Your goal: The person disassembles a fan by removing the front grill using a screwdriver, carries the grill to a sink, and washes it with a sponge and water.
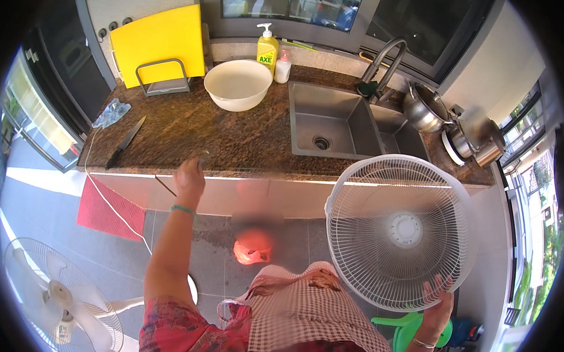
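Observation:
My right hand (437,296) grips the rim of a white fan's front grille (383,265), holding it upright in front of the sink cabinet. My left hand (189,177) is closed over the counter's front edge. A thin dark rod (165,185) sticks out of its left side, and a small greyish piece shows at the fingertips; the blur hides what tool it is. On the floor at lower left stands a pedestal fan (60,295) with its white blades bare in front and its rear grille behind them.
On the granite counter (178,128) lie a kitchen knife (127,142) and a blue cloth (113,113). A cream bowl (238,84), dish soap bottle (267,51) and yellow cutting board (161,45) stand behind. A steel sink (326,123) and pots (424,108) are right. A white cord (108,200) hangs down.

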Available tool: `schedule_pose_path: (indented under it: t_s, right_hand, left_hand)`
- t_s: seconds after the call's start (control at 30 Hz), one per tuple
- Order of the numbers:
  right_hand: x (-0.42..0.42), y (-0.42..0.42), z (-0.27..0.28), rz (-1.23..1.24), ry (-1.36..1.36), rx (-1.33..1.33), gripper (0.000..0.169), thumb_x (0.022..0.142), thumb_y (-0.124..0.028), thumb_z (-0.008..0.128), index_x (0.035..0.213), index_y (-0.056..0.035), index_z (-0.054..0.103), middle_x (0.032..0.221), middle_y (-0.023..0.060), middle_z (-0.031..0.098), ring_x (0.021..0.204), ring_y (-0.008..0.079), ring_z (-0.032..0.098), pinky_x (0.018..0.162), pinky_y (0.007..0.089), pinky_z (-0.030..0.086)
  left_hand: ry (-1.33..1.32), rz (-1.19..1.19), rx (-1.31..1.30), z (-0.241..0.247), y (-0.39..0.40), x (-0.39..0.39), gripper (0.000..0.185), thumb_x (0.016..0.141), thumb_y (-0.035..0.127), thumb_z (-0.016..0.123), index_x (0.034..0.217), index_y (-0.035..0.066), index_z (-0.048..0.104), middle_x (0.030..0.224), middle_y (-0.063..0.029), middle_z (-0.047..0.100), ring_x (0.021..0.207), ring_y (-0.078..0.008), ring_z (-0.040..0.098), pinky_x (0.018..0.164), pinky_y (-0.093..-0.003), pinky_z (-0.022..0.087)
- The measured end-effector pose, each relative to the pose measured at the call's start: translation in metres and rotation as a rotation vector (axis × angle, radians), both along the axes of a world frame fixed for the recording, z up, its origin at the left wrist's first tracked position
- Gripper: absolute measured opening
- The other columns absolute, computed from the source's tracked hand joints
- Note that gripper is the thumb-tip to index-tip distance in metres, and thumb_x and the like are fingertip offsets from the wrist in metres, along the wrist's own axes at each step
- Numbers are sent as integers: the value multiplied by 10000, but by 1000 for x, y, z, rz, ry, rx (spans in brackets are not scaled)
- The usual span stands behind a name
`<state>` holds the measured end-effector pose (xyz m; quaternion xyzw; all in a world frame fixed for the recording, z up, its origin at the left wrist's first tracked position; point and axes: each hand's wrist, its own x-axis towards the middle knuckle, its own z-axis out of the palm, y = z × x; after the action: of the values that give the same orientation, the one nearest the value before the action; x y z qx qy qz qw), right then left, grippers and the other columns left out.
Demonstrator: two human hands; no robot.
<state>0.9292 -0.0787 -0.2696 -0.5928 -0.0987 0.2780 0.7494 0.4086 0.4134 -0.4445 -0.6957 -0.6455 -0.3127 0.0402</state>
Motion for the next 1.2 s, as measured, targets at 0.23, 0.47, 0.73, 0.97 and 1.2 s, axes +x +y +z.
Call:
schedule_pose_path:
  t_s: [0.23,0.47,0.73,0.97,1.2]
  right_hand:
    - [26,43,-2,28,113,47,536,874,-137,601,1401,-103,510,1323,185,599,1073,364,647,965,479,539]
    - [83,164,-24,218,176,121,475,854,-74,598,1325,-71,538,1245,170,632,1084,329,654,940,488,553]
    - [146,327,-76,416,331,175,434,843,-10,541,1276,13,534,1158,160,645,1035,310,679,910,494,596]
    - [162,410,-114,543,487,184,409,834,17,520,1243,21,547,1153,147,652,975,337,695,874,453,618]
    - [160,448,-141,539,451,76,552,809,-3,536,1358,-14,487,1275,168,598,1041,394,685,863,436,614]
  left_hand:
    - [368,201,-359,22,77,3,171,892,168,633,1055,155,683,1102,-99,674,1110,-292,620,906,-474,446]
    - [154,66,-42,-7,64,82,326,932,273,627,1221,124,662,1254,-147,628,1227,-342,545,1031,-506,401]
    - [69,260,-305,-45,27,155,480,994,364,507,1426,156,537,1538,-145,435,1463,-339,333,1193,-500,241]
    - [147,296,-380,-43,26,148,475,1022,346,449,1470,194,487,1575,-117,388,1483,-331,302,1198,-484,233]
    - [163,281,-377,-39,21,151,472,1037,335,425,1484,189,474,1586,-120,375,1486,-333,296,1199,-490,228]
